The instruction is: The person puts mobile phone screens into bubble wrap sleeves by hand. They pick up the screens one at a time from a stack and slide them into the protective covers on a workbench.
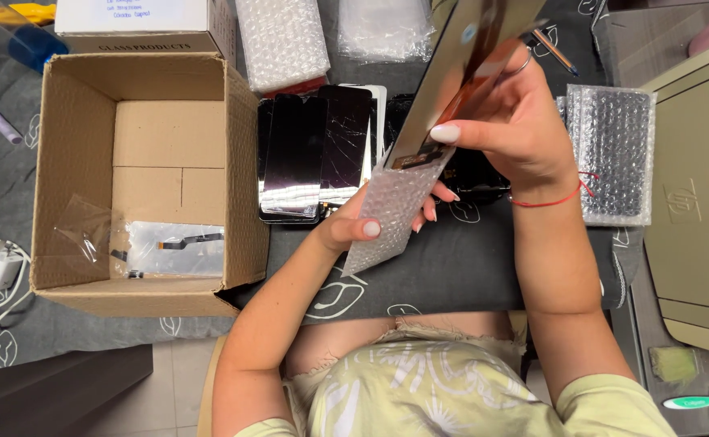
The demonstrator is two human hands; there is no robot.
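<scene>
Seated person at a desk (468, 275) covered with a dark leaf-print cloth, seen from above

Right hand (516, 133) closed on a phone screen panel (451, 89), pinched between thumb and fingers, panel held tilted above the desk. Red string on that wrist, ring on one finger

Left hand (362, 222) closed around a bubble-wrap sleeve (391, 214), thumb on its front, fingers behind. The panel's lower end sits at the sleeve's mouth, touching it; most of the panel is outside the sleeve

Step in hand, by the look of it: the panel and the sleeve are being brought together at the sleeve's opening. Whether the panel is going in or coming out cannot be told from one view. Either way the next move seems to call for keeping the sleeve mouth open and the panel straight along it, with light grip, since glass like this would crack easily

Around: a row of dark screens (318, 150) lying flat just beyond the hands, one visibly cracked. Open cardboard box (71, 89) to the left with a bagged part at its bottom. More bubble-wrap pouches (613, 154) to the right
</scene>
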